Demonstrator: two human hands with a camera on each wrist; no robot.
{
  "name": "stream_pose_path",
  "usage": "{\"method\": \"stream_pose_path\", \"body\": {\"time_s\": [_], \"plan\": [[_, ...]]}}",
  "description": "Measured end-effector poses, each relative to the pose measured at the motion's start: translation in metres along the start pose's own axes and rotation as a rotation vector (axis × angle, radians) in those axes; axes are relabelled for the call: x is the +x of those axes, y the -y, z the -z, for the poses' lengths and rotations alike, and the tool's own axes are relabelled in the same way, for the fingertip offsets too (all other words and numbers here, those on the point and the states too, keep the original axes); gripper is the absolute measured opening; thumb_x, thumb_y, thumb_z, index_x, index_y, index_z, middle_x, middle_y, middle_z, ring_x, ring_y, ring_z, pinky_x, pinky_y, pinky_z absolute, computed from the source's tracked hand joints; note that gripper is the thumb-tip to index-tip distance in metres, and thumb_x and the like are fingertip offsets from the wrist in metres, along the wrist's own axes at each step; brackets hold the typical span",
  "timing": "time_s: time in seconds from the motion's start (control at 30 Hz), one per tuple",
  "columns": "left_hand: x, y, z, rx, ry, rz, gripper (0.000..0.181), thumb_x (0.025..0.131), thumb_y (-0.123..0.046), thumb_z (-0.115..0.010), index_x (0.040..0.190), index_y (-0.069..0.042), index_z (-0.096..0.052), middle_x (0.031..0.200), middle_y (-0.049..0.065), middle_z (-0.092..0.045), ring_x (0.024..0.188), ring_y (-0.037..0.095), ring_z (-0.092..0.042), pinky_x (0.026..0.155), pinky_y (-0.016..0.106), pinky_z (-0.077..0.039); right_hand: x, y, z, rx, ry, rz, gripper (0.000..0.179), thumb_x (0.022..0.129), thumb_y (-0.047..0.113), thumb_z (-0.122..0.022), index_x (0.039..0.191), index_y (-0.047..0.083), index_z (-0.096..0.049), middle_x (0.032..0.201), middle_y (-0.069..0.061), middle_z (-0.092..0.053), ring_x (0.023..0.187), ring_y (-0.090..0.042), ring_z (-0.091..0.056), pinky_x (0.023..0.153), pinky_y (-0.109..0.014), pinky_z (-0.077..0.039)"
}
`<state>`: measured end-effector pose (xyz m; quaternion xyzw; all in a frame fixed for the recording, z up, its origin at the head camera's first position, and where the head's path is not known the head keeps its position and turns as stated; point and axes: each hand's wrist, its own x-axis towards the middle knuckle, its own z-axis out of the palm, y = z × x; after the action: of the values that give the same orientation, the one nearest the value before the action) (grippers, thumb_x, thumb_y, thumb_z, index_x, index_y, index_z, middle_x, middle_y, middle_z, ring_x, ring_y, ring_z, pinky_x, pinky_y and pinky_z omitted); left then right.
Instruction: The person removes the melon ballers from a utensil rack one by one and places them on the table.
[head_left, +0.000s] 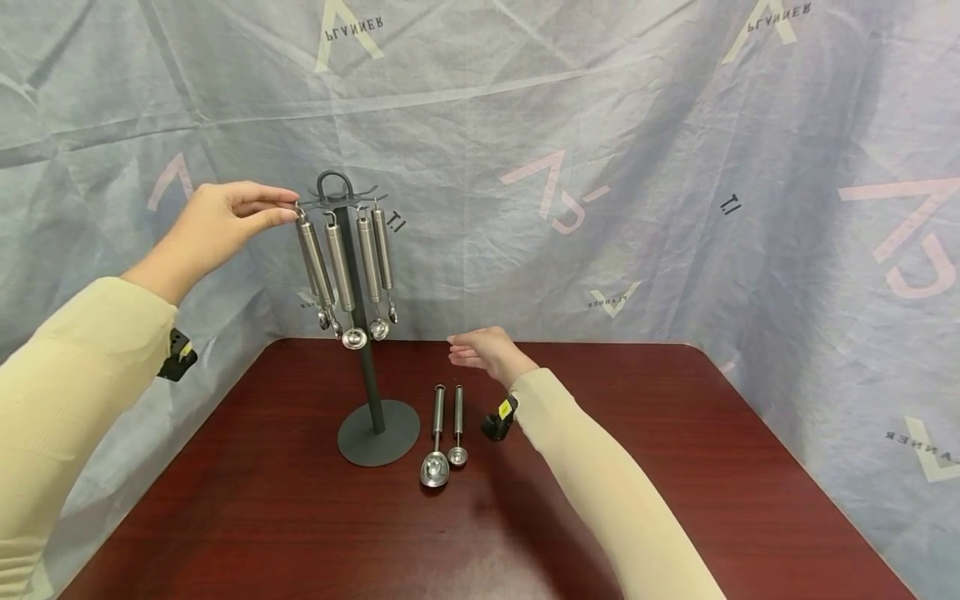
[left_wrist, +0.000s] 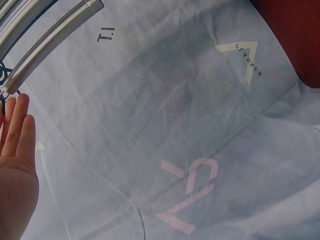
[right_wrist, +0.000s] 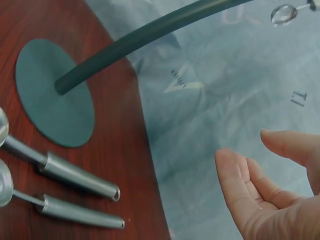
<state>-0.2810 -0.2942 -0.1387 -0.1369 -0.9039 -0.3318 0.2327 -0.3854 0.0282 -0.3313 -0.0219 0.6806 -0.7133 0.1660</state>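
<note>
Beside the rack's base (head_left: 379,450), two steel scoops (head_left: 435,470), reddish table (head_left: 750,475), cloth (head_left: 465,250) behind

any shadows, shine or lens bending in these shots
Head view: a soft shadow on the table near the right sleeve, bright glints on the larger lying spoon; left wrist view: the hanging spoon handle looks curved; right wrist view: the stand's post looks bowed, though straight in the head view.

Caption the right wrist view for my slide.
Empty right hand near a dark round-based stand and two silver metal spoons on a reddish-brown tabletop.
</note>
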Motion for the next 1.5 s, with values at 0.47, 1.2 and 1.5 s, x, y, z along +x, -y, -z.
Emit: {"method": "stream_pose_path", "body": {"time_s": [0.47,1.2,1.5], "plan": [[0.003,0.0,0.003,0.037,0.021,-0.031,0.042,0.092,-0.041,-0.064,0.128,-0.019,-0.065,0.102,-0.033,-0.063,0.094,-0.02,-0.052,0.083,0.015,-0.039,-0.008,0.03,-0.017,0.037,0.041,0.07,0.034,0.09,0.006,-0.067,0.121,-0.008,-0.061,0.107,-0.019,-0.066,0.098,-0.03,-0.069,0.091,-0.035,-0.055],[-0.001,-0.007,0.0,0.017,-0.076,0.007,0.043,0.087,-0.047,-0.069,0.12,-0.018,-0.071,0.09,-0.032,-0.066,0.09,-0.017,-0.054,0.08,0.016,-0.04,-0.024,0.089,-0.064,0.148,0.161,0.333,0.039,0.097,0.0,-0.055,0.134,-0.007,-0.051,0.134,-0.026,-0.056,0.126,-0.037,-0.054,0.105,-0.038,-0.045],[-0.003,-0.01,-0.001,0.011,-0.088,0.02,0.044,0.086,-0.046,-0.07,0.118,-0.015,-0.072,0.085,-0.033,-0.065,0.088,-0.015,-0.055,0.08,0.017,-0.04,-0.024,0.103,-0.075,0.127,0.223,0.402,0.039,0.098,0.003,-0.054,0.136,-0.003,-0.052,0.134,-0.02,-0.058,0.124,-0.03,-0.057,0.105,-0.036,-0.045]]}}
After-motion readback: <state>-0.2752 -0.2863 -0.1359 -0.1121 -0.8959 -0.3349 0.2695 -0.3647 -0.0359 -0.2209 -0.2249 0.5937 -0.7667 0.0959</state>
